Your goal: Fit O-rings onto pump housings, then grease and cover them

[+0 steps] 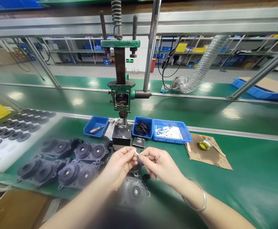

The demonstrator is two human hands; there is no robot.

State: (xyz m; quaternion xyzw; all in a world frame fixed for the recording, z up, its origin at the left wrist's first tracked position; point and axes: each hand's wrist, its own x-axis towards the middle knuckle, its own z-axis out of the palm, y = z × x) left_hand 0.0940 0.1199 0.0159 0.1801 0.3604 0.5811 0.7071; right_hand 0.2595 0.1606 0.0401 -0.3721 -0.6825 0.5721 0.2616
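While my left grip [121, 162] and right grip [161, 165] pinch a small white pin [137, 153] between them, dark housings [78, 173] lie below and leftward, a black block [121, 135] stands just beyond under a green press head [122, 89], and a blue bin [147, 121] of black loops [142, 128] sits farther ahead.

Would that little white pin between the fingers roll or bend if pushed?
The white pin is probably light, being so small. It looks straight, so likely stiff. Being slender, it might roll, though I can't tell whether it's round.
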